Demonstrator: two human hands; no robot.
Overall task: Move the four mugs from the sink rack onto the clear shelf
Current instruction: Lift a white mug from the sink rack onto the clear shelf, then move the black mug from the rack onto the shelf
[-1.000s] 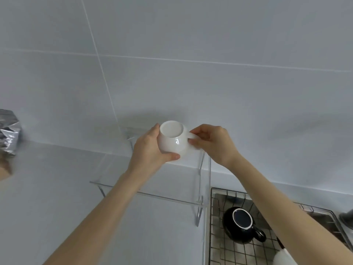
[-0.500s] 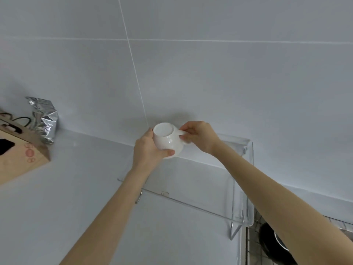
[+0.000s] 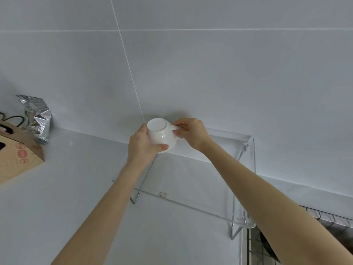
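Note:
A white mug [image 3: 160, 135] is held upside down, its flat base facing me, over the far left corner of the clear shelf [image 3: 193, 186]. My left hand [image 3: 142, 145] wraps its body from the left, thumb under the rim. My right hand [image 3: 191, 133] pinches the handle from the right. I cannot tell whether the mug's rim touches the shelf. The wire sink rack [image 3: 324, 219] shows only at the lower right corner, mostly hidden behind my right forearm, and something dark [image 3: 267, 245] lies in it.
The clear shelf stands on thin metal legs [image 3: 236, 233] against the tiled wall. A crumpled silver foil bag [image 3: 37, 117] and a brown paper bag [image 3: 16, 155] sit at the far left of the white counter [image 3: 66, 188].
The view has swung left and up, so the sink rack and black mug have slid out of sight. Both hands carried the white mug toward the shelf's far left corner.

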